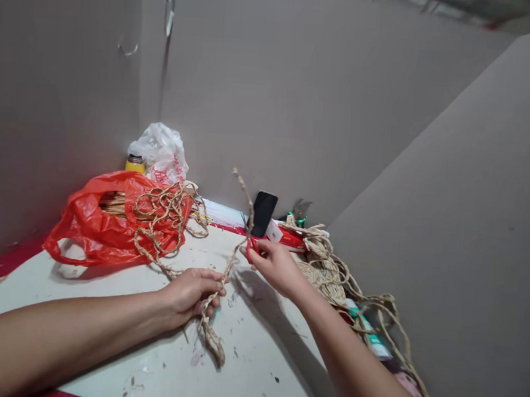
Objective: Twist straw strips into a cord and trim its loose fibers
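Note:
My left hand (194,296) is closed around a braided straw rope (217,291) above the white tabletop. One end of the rope hangs in a loop below the fingers, and its other end rises thin and upright past my right hand. My right hand (274,265) is closed on small red-handled scissors (251,250), held against the rope. Their blades are thin and hard to make out there. More knotted straw rope (168,207) lies over a red plastic bag (97,224) on the left, with straw stalks (113,202) inside the bag.
A black phone (263,213) leans near the back wall. Coiled rope (321,262) runs along the right edge beside green-handled cutters (300,215). A white plastic bag (162,150) and a yellow jar (135,165) stand at back left. Scraps dot the white tabletop (256,348).

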A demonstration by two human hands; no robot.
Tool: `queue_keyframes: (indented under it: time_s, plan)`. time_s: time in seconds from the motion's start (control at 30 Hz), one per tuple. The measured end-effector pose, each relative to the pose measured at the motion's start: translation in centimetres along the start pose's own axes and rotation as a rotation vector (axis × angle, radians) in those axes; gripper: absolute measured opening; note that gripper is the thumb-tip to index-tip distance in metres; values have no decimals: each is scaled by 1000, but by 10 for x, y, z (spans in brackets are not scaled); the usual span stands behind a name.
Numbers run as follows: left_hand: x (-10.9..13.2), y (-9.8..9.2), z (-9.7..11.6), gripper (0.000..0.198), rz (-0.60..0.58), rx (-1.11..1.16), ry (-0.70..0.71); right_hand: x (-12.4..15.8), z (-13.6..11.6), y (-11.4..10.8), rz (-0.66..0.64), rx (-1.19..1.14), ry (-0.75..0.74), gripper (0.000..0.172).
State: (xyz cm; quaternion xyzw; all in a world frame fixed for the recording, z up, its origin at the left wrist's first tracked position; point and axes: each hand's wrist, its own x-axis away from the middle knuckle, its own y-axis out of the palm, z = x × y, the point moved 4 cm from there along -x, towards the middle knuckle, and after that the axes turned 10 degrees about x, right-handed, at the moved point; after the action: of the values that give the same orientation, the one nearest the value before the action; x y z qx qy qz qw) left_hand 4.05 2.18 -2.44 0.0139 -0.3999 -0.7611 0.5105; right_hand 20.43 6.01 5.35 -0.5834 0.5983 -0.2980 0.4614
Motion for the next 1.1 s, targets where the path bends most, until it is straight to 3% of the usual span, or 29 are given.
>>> queue_keyframes:
  time_s: [0.17,0.3,0.6,0.83,1.1]
  plan:
    - [-2,-1,-3,23,-21,-17,24,66,2,3,-111,179,-115,28]
    - [-2,1,-4,22,-36,-66,46,91,6,9,-156,367,-154,17]
    - [-2,2,-5,29,-26,-64,37,84,2,12,-149,639,-281,26]
    - [-2,2,-6,21,-38,-89,31,73,-1,19,-140,655,-280,29]
    - [-3,1,-6,29,35,-72,32,76,10,28,-81,576,-286,29]
